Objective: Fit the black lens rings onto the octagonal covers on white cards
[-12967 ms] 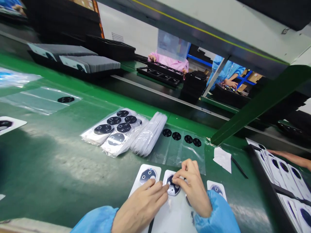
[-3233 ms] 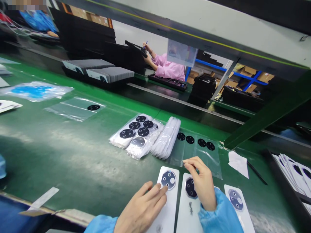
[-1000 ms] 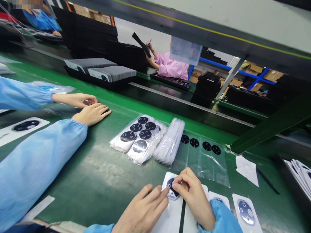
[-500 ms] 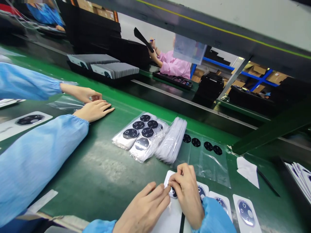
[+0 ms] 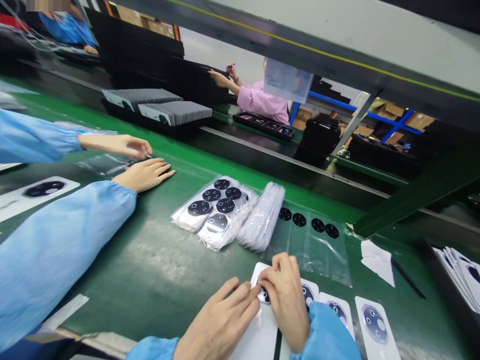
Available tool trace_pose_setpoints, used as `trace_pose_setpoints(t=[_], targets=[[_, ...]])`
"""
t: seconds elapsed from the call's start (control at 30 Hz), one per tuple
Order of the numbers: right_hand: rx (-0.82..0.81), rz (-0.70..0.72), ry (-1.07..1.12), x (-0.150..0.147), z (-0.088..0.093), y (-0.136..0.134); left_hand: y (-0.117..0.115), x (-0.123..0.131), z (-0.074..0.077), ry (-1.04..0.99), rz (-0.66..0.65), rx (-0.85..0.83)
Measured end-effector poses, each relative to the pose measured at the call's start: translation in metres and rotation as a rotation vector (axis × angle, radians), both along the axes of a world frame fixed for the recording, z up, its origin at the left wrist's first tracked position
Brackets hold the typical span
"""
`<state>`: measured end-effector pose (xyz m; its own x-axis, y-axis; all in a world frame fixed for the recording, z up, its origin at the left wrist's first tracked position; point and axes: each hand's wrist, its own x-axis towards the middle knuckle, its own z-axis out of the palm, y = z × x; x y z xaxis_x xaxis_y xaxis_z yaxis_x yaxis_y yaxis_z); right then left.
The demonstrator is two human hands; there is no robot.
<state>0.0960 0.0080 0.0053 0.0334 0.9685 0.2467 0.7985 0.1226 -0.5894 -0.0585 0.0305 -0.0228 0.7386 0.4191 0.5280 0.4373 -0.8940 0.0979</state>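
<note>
My left hand (image 5: 221, 322) lies flat with its fingers stretched out on a white phone back cover (image 5: 258, 335) at the near edge of the green belt. My right hand (image 5: 285, 297) is curled, fingertips pinched over the round camera ring of that cover; what it holds is hidden. Three more white covers lie to the right, the nearest one (image 5: 310, 294) beside my right hand and the farthest one (image 5: 375, 325) with its ring showing. A clear film sheet (image 5: 315, 245) carrying several black round lens pieces lies just beyond my hands.
Bagged stacks of black lens pieces (image 5: 215, 210) and a pile of clear sleeves (image 5: 262, 217) sit mid-belt. A co-worker's blue-sleeved arm (image 5: 56, 240) and hands (image 5: 144, 172) reach in from the left. A white paper scrap (image 5: 377, 257), a tray of covers (image 5: 463, 272) and grey stacks (image 5: 176, 112) lie around.
My right hand has stayed pinched over the camera ring and barely shifted. The co-worker's far hand has stretched out further right over the film sheet.
</note>
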Motion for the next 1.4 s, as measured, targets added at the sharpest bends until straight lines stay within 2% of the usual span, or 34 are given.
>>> trace_pose_setpoints(t=[0.1, 0.2, 0.3, 0.47, 0.63, 0.77, 0.9, 1.07, 1.27, 1.4], targets=[[-0.036, -0.012, -0.014, 0.0, -0.003, 0.003, 0.001, 0.0, 0.001, 0.01, -0.006, 0.01], [-0.126, -0.062, 0.115, 0.006, -0.003, 0.009, 0.0, 0.0, 0.005, -0.006, -0.007, -0.005], [-0.115, -0.11, 0.184, 0.01, 0.001, 0.01, 0.0, -0.001, 0.005, -0.026, -0.008, -0.011], [0.008, -0.107, 0.095, 0.006, 0.008, 0.003, 0.0, -0.001, -0.001, -0.011, -0.017, -0.034], [-0.03, -0.036, -0.007, 0.0, 0.002, 0.003, 0.0, -0.001, -0.002, 0.0, -0.01, -0.025], [-0.094, -0.075, 0.081, 0.007, 0.004, 0.009, -0.001, -0.002, -0.001, 0.012, -0.012, -0.037], [-0.018, -0.114, 0.063, 0.008, 0.01, 0.007, -0.001, -0.001, -0.001, -0.023, -0.012, -0.033], [-0.001, -0.016, -0.105, -0.001, 0.006, 0.004, 0.0, 0.002, 0.005, -0.055, -0.002, 0.004], [-0.013, -0.058, 0.01, 0.004, 0.01, 0.009, 0.0, 0.001, 0.009, -0.05, -0.002, -0.002], [-0.001, -0.027, -0.076, 0.002, 0.005, 0.008, 0.0, 0.001, 0.009, -0.052, 0.007, 0.008]])
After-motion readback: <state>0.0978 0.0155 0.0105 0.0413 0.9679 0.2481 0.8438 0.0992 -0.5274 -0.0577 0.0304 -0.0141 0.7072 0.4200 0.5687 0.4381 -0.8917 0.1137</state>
